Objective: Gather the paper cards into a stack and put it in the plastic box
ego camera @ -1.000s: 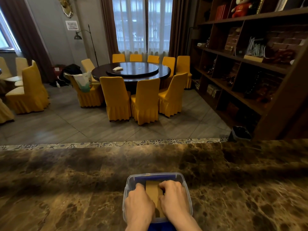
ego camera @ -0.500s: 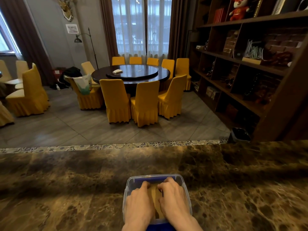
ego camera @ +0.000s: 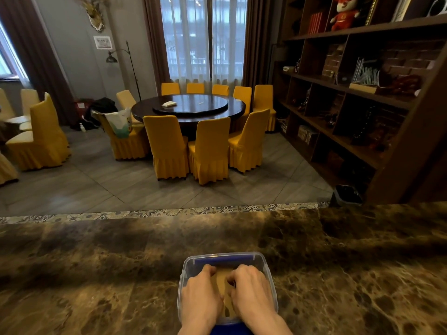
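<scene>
Your left hand [ego camera: 202, 294] and right hand [ego camera: 251, 291] lie side by side inside the box [ego camera: 186, 269] on the desk [ego camera: 96, 274], palms down, pressing the brown cards [ego camera: 221, 279] beneath them, probably to seat the stack flat on the bottom.

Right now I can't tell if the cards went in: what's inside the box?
Both hands, left and right, are down in the box. A strip of tan cards shows between them; the hands cover the rest of the stack.
</scene>
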Demonstrator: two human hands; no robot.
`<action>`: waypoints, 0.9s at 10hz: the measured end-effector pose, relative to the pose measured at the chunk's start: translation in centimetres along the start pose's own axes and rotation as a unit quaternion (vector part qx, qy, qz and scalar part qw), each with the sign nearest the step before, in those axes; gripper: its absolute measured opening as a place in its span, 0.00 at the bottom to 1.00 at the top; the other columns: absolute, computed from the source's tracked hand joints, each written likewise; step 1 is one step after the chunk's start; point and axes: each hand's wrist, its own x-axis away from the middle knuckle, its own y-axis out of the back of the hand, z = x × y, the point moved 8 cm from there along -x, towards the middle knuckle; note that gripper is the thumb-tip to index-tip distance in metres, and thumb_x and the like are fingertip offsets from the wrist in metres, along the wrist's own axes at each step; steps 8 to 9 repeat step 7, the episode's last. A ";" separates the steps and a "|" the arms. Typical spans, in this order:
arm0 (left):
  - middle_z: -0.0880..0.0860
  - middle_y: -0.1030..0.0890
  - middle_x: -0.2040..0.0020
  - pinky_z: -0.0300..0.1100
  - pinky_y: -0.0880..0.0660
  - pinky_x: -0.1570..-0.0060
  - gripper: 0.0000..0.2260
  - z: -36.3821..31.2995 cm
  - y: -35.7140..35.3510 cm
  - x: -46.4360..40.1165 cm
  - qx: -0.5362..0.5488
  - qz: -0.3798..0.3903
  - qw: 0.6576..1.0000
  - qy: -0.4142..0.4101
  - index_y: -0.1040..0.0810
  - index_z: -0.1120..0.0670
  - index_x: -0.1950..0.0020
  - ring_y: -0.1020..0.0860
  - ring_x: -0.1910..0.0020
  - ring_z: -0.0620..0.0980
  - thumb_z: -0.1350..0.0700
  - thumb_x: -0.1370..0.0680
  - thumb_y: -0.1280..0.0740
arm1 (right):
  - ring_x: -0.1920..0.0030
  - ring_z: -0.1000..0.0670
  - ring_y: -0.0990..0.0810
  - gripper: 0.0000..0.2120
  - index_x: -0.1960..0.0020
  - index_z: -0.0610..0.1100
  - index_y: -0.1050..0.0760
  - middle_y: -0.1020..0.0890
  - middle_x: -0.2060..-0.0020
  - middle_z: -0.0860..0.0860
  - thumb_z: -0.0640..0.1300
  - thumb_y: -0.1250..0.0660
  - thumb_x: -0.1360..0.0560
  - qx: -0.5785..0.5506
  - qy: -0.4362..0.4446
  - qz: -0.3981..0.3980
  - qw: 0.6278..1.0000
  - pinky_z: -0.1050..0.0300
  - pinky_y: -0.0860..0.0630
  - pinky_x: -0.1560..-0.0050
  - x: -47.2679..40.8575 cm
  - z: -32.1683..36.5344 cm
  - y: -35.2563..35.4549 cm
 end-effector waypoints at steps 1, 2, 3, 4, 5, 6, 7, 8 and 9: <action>0.45 0.18 0.36 0.48 0.22 0.34 0.15 0.0 0.0 -0.1 -0.006 -0.002 1.000 0.000 0.28 0.40 0.33 0.20 0.38 0.48 0.46 0.19 0.35 | 0.41 0.53 0.20 0.12 0.35 0.50 0.24 0.19 0.38 0.50 0.50 0.35 0.18 -0.009 -0.003 0.009 1.000 0.57 0.23 0.34 -0.1 -0.1 -0.2; 0.46 0.17 0.37 0.50 0.22 0.34 0.15 0.0 -0.2 -0.1 -0.023 0.005 1.000 0.007 0.29 0.39 0.33 0.19 0.38 0.49 0.45 0.20 0.35 | 0.43 0.54 0.18 0.11 0.37 0.52 0.22 0.18 0.40 0.52 0.50 0.33 0.19 0.016 0.016 -0.007 1.000 0.58 0.21 0.37 0.3 0.3 -0.1; 0.46 0.17 0.38 0.50 0.22 0.34 0.16 0.0 -0.3 -0.1 -0.032 0.019 0.999 0.008 0.28 0.39 0.32 0.19 0.38 0.50 0.46 0.21 0.36 | 0.48 0.55 0.18 0.09 0.41 0.52 0.18 0.16 0.44 0.53 0.48 0.31 0.21 0.032 0.060 -0.016 0.998 0.62 0.21 0.43 0.7 0.9 0.2; 0.48 0.16 0.39 0.49 0.21 0.35 0.17 -0.1 -0.1 0.1 -0.036 0.032 0.999 -0.001 0.29 0.41 0.30 0.18 0.40 0.50 0.49 0.20 0.37 | 0.58 0.58 0.23 0.05 0.47 0.53 0.18 0.18 0.51 0.56 0.47 0.30 0.22 0.032 0.104 -0.007 0.994 0.67 0.27 0.52 1.1 1.7 0.9; 0.50 0.16 0.38 0.52 0.22 0.33 0.20 -0.5 0.1 0.4 -0.049 0.050 0.997 -0.020 0.32 0.43 0.26 0.18 0.39 0.52 0.50 0.19 0.39 | 0.52 0.57 0.21 0.07 0.44 0.54 0.19 0.19 0.50 0.56 0.48 0.30 0.22 0.040 0.142 0.000 0.989 0.62 0.24 0.47 1.6 2.2 1.5; 0.51 0.19 0.35 0.52 0.24 0.33 0.24 -0.9 1.1 1.3 -0.084 0.040 0.995 -0.028 0.36 0.43 0.24 0.21 0.34 0.54 0.50 0.20 0.36 | 0.40 0.54 0.23 0.15 0.36 0.55 0.22 0.20 0.41 0.56 0.54 0.32 0.22 0.056 0.166 -0.053 0.983 0.57 0.25 0.37 2.2 2.5 3.0; 0.48 0.19 0.35 0.51 0.20 0.36 0.23 -1.4 2.9 1.8 -0.059 -0.007 0.997 -0.052 0.34 0.42 0.26 0.20 0.38 0.51 0.50 0.20 0.33 | 0.46 0.56 0.23 0.11 0.41 0.56 0.22 0.20 0.46 0.57 0.56 0.32 0.22 0.072 0.178 -0.122 0.974 0.60 0.22 0.45 3.2 2.8 5.2; 0.48 0.19 0.35 0.51 0.20 0.36 0.23 -1.4 2.9 1.8 -0.059 -0.007 0.997 -0.052 0.34 0.42 0.26 0.20 0.38 0.51 0.50 0.20 0.33 | 0.46 0.56 0.23 0.11 0.41 0.56 0.22 0.20 0.46 0.57 0.56 0.32 0.22 0.072 0.178 -0.122 0.974 0.60 0.22 0.45 3.2 2.8 5.2; 0.48 0.19 0.35 0.51 0.20 0.36 0.23 -1.4 2.9 1.8 -0.059 -0.007 0.997 -0.052 0.34 0.42 0.26 0.20 0.38 0.51 0.50 0.20 0.33 | 0.46 0.56 0.23 0.11 0.41 0.56 0.22 0.20 0.46 0.57 0.56 0.32 0.22 0.072 0.178 -0.122 0.974 0.60 0.22 0.45 3.2 2.8 5.2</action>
